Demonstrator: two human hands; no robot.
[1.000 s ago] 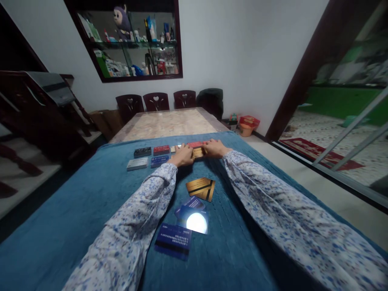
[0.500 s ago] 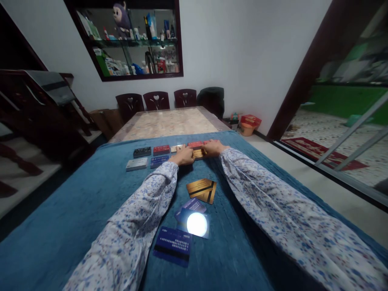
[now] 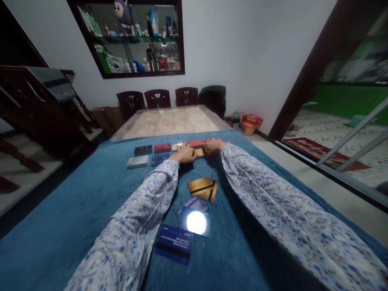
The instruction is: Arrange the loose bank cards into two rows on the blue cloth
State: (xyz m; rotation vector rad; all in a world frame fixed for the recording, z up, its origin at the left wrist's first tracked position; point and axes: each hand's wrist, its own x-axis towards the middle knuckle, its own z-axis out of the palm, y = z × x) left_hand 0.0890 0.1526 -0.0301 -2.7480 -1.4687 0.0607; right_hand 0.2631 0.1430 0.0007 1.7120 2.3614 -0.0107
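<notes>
Stone-look table (image 3: 176, 119), blue cloth (image 3: 100, 194) over its near part, card stacks (image 3: 138, 162), loose cards (image 3: 175, 240)

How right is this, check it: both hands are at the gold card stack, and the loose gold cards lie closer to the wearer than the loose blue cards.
The order is wrong: in the head view, the loose blue cards lie closer to the wearer than the loose gold cards. The left hand and right hand are both at the gold card stack.

A glass-shelved niche (image 3: 142, 75) is set into the white wall (image 3: 242, 52); dark chairs (image 3: 157, 103) are lined up behind the tabletop (image 3: 172, 119); a red mat (image 3: 330, 157) is laid beyond the doorframe (image 3: 306, 76).
</notes>
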